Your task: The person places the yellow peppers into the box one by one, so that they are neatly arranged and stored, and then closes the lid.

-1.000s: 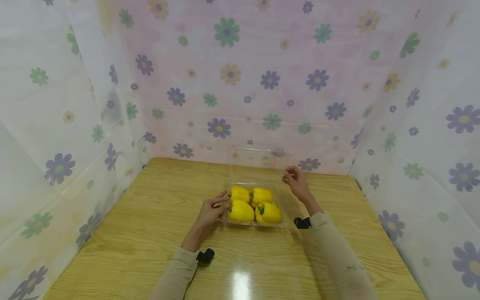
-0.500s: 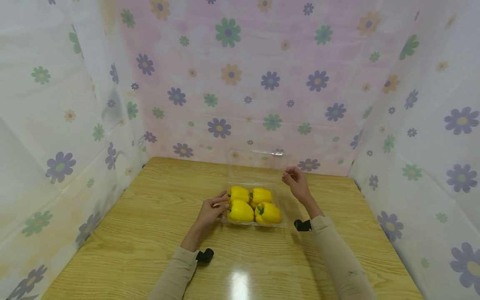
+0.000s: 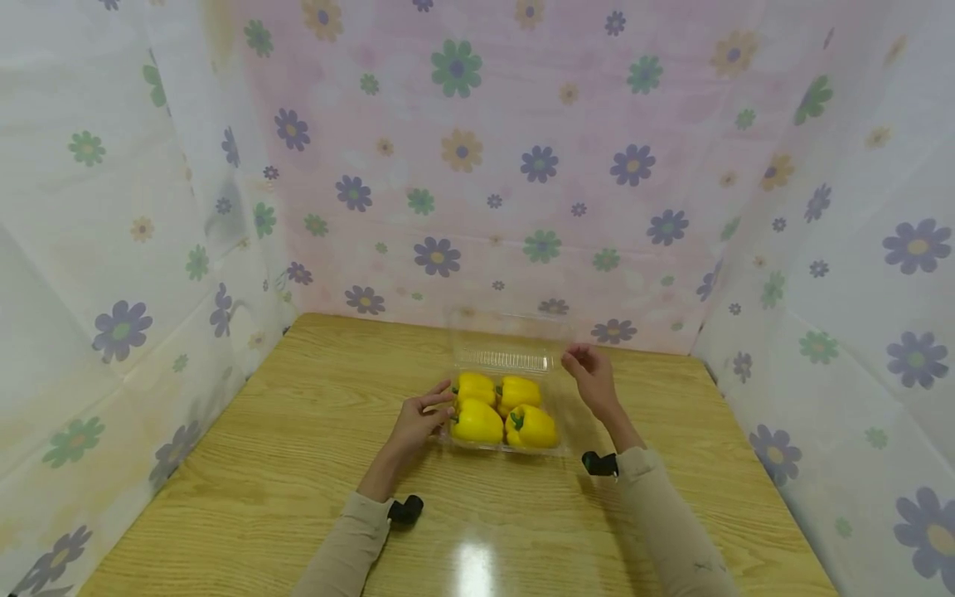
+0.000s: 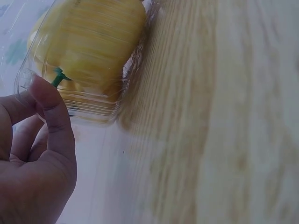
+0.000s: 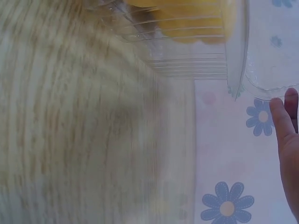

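Observation:
Several yellow bell peppers [image 3: 477,421] with green stems sit in a clear plastic clamshell container [image 4: 96,112] on the table. Its transparent lid [image 3: 507,340] stands raised at the back, tilted over the container's far edge. At the container's left side, my left hand [image 3: 413,424] pinches the rim between thumb and finger; the left wrist view shows this grip beside a pepper's stem. My right hand [image 3: 593,383] holds the lid's right edge with its fingertips, fingers bent. In the right wrist view, the fingers [image 5: 281,119] meet the lid's edge, and the thumb is hidden.
The wooden table [image 3: 321,398] extends on both sides of the container. Flower-printed cloth [image 3: 492,166] hangs behind and at both sides of it. A dark wrist-worn camera [image 3: 406,510] sits on the left sleeve, another [image 3: 599,463] on the right.
The lid's upper edge has come down and its tilt has changed. My right hand has lowered slightly with it. The left hand and the peppers have hardly moved.

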### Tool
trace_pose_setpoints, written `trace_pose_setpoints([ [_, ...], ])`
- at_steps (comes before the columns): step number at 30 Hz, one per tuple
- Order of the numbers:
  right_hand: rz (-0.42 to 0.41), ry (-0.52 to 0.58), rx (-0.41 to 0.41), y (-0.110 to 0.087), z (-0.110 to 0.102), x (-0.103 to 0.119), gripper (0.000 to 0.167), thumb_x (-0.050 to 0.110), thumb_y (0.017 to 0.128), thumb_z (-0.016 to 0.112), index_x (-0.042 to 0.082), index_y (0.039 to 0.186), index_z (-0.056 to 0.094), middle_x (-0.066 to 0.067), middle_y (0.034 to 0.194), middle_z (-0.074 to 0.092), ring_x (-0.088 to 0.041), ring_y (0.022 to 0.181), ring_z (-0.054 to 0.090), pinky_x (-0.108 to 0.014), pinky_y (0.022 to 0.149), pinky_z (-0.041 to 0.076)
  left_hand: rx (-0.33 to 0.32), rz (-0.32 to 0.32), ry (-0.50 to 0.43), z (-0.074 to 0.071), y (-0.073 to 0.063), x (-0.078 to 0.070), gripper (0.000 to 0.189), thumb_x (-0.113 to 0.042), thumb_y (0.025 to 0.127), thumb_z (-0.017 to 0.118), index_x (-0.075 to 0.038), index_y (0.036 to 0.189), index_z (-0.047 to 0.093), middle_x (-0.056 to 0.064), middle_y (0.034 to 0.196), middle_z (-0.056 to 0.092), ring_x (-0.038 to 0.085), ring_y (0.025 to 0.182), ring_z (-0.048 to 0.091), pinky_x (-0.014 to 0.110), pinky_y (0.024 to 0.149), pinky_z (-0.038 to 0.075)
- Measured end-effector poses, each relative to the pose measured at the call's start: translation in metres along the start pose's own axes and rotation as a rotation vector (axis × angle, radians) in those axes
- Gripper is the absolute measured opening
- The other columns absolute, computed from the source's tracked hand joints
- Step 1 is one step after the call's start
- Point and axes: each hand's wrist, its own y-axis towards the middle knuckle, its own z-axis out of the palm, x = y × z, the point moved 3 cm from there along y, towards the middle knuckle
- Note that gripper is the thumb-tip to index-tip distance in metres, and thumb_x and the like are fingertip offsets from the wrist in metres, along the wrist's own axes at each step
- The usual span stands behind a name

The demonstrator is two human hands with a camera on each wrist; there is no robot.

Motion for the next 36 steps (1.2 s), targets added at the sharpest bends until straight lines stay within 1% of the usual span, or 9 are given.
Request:
trace_pose_setpoints([
  [5,0.008,0.003,-0.015,-0.007,-0.001,-0.002,0.024,-0.004,0.1,0.059,-0.025,0.111,0.057,-0.042,0.105,0.058,-0.031,0.09,0.062,-0.019,0.08,0.053,0.014,-0.002,-0.02,-0.001,0.001,0.002,0.037,-0.002,0.099,0.064,0.007,0.135,0.062,0.012,0.162,0.037,0.01,0.07,0.058,0.02,0.058,0.05],
  [13,-0.002,0.009,-0.022,-0.014,-0.002,-0.01,0.021,-0.002,0.101,0.06,-0.021,0.11,0.06,-0.039,0.106,0.059,-0.017,0.09,0.063,-0.018,0.081,0.052,0.038,-0.003,-0.029,-0.001,-0.001,-0.001,0.038,-0.001,0.1,0.063,0.011,0.135,0.059,0.014,0.164,0.035,0.009,0.067,0.055,0.019,0.058,0.049],
  [16,0.039,0.107,-0.01,-0.014,-0.003,-0.023,0.03,0.006,0.105,0.056,-0.023,0.115,0.056,-0.025,0.106,0.064,-0.014,0.098,0.063,-0.018,0.091,0.053,0.035,-0.003,-0.024,-0.001,-0.002,-0.002,0.038,-0.001,0.1,0.062,0.011,0.136,0.059,0.013,0.163,0.035,0.008,0.066,0.053,0.018,0.058,0.047],
  [20,0.082,0.306,-0.004,-0.015,-0.003,-0.034,0.044,0.02,0.108,0.052,-0.024,0.11,0.052,-0.007,0.106,0.065,-0.013,0.107,0.063,-0.028,0.103,0.051,0.022,-0.008,-0.022,0.0,-0.002,-0.003,0.036,0.0,0.1,0.062,0.01,0.135,0.06,0.012,0.163,0.036,0.008,0.064,0.051,0.019,0.058,0.046],
  [23,0.077,0.378,-0.001,-0.016,-0.002,-0.034,0.049,0.021,0.108,0.052,-0.027,0.105,0.048,-0.007,0.105,0.065,-0.014,0.107,0.063,-0.03,0.103,0.051,0.012,-0.01,-0.018,-0.001,-0.002,-0.002,0.036,0.0,0.1,0.062,0.009,0.134,0.061,0.011,0.163,0.037,0.008,0.063,0.049,0.019,0.058,0.045],
  [26,0.107,0.389,-0.01,-0.019,-0.002,-0.034,0.047,0.018,0.107,0.054,-0.028,0.106,0.049,-0.009,0.104,0.066,-0.014,0.107,0.063,-0.028,0.102,0.052,0.008,-0.005,-0.009,-0.001,-0.002,-0.001,0.036,-0.001,0.1,0.063,0.009,0.134,0.061,0.011,0.162,0.038,0.008,0.063,0.05,0.019,0.058,0.046],
  [31,0.213,0.364,-0.028,-0.023,-0.003,-0.034,0.021,0.016,0.106,0.057,0.0,0.102,0.069,0.0,0.106,0.066,-0.013,0.109,0.063,-0.033,0.109,0.047,-0.01,-0.019,-0.019,-0.002,-0.002,0.0,0.034,-0.006,0.101,0.063,0.007,0.132,0.063,0.01,0.161,0.04,0.01,0.068,0.054,0.02,0.057,0.048],
  [33,0.248,0.338,-0.013,-0.025,-0.004,-0.036,0.017,0.016,0.106,0.057,0.004,0.108,0.069,0.001,0.112,0.066,-0.012,0.113,0.061,-0.037,0.112,0.044,-0.022,-0.026,-0.022,-0.002,-0.002,-0.001,0.034,-0.009,0.102,0.062,0.006,0.133,0.064,0.008,0.161,0.041,0.009,0.07,0.055,0.02,0.057,0.049],
  [36,0.279,0.28,0.036,-0.03,-0.007,-0.04,0.028,0.016,0.107,0.054,-0.002,0.126,0.063,-0.004,0.128,0.062,-0.011,0.118,0.057,-0.047,0.118,0.035,-0.035,-0.027,-0.005,-0.003,-0.003,-0.002,0.036,-0.015,0.106,0.057,0.004,0.136,0.062,0.008,0.16,0.042,0.01,0.07,0.055,0.021,0.057,0.05],
])
